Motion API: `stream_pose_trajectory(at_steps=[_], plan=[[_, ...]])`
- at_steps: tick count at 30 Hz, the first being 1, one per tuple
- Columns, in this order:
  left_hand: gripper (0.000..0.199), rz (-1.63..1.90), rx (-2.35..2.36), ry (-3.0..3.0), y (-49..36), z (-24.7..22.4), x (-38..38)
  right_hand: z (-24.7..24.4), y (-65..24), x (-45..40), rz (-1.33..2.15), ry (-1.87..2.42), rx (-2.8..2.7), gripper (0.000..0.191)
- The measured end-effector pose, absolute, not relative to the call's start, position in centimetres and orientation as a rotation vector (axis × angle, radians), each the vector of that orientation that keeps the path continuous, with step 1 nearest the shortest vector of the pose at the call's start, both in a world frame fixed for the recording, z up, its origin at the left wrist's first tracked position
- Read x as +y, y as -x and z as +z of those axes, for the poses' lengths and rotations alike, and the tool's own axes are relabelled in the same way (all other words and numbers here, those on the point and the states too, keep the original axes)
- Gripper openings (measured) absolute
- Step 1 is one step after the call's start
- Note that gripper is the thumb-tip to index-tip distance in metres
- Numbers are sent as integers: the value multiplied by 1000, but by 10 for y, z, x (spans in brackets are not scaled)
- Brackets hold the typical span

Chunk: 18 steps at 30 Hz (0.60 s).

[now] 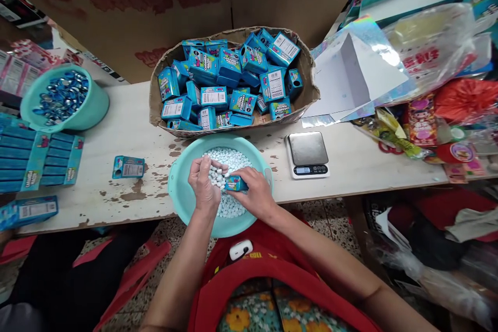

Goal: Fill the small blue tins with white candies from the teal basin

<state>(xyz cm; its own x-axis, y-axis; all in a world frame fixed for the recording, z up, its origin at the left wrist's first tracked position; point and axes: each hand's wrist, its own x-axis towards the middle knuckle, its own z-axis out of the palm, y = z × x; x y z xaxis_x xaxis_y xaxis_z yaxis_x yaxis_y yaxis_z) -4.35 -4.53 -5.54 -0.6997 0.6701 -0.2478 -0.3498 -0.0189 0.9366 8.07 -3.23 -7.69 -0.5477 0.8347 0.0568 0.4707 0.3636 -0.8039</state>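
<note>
A wide teal basin at the table's front edge holds many small white candies. Above them, my left hand is cupped, its fingers curled around a heap of the white candies. My right hand grips a small blue candy box between thumb and fingers, lying sideways with one end toward the left hand's candies. Whether candies are passing into the box cannot be made out. Behind the basin, a cut-down cardboard box is heaped with similar blue boxes.
A digital scale stands right of the basin. On the left are a single blue box, a teal bucket of shiny blue pieces and stacked blue packs. Holographic sheets and plastic bags crowd the right.
</note>
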Motion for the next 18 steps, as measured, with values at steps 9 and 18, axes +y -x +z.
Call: stream_pose_trajectory(at_steps=[9,18], plan=[[23,1805,1569,-405,47,-51,-44,-75,-78,-32,1097,1153,-2059,33],[18,1858,1554,-433,45,-47,-42,-71,-77,-30,1100,1155,-2037,29]])
